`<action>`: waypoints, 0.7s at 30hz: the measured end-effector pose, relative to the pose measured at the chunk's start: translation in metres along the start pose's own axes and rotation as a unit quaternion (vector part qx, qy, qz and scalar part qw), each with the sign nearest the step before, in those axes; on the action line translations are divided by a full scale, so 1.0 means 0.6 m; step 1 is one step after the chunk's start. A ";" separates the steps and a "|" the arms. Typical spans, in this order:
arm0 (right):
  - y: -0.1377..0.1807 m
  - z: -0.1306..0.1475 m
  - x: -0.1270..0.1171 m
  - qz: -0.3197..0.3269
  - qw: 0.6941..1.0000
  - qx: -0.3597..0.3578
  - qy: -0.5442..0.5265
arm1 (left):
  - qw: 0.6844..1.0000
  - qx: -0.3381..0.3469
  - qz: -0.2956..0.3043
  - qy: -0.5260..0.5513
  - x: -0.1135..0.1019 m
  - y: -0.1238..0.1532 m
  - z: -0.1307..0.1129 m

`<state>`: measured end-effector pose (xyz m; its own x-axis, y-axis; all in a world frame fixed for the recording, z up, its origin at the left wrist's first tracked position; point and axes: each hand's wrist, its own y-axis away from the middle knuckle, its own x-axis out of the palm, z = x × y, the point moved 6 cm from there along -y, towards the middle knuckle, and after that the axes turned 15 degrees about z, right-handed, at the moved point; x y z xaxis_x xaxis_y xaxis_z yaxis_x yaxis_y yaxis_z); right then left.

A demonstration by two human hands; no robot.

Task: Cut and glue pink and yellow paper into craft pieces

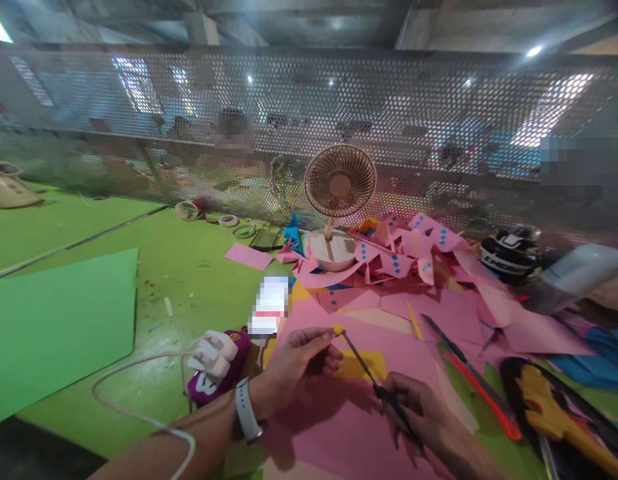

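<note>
My left hand, with a white band at the wrist, is closed in a pinch on a small yellow paper piece. My right hand is closed around a slim black-handled metal tool, whose exact kind I cannot make out. Its thin tip meets the yellow piece at my left fingertips. Below both hands lie pink paper sheets, with a yellow paper strip between the hands.
A small fan stands behind a heap of pink cut paper. On the left are a phone, a purple power strip and a green sheet. A red-and-black cutter and yellow glue gun lie right.
</note>
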<state>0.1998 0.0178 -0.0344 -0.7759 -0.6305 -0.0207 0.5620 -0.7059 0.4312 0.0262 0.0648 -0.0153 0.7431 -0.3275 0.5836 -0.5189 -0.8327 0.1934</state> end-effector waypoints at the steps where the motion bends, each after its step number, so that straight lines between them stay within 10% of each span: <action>1: -0.001 -0.002 0.000 -0.001 1.000 0.006 0.007 | 1.000 -0.001 0.002 0.003 0.001 0.000 0.001; 21: 0.001 0.011 0.003 -0.007 0.999 0.022 0.022 | 1.000 -0.009 0.018 -0.006 0.004 0.000 0.009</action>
<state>0.1971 0.0184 -0.0281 -0.7697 -0.6349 -0.0668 0.5371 -0.7006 0.4698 0.0301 0.0618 -0.0181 0.7292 -0.3617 0.5809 -0.5522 -0.8124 0.1873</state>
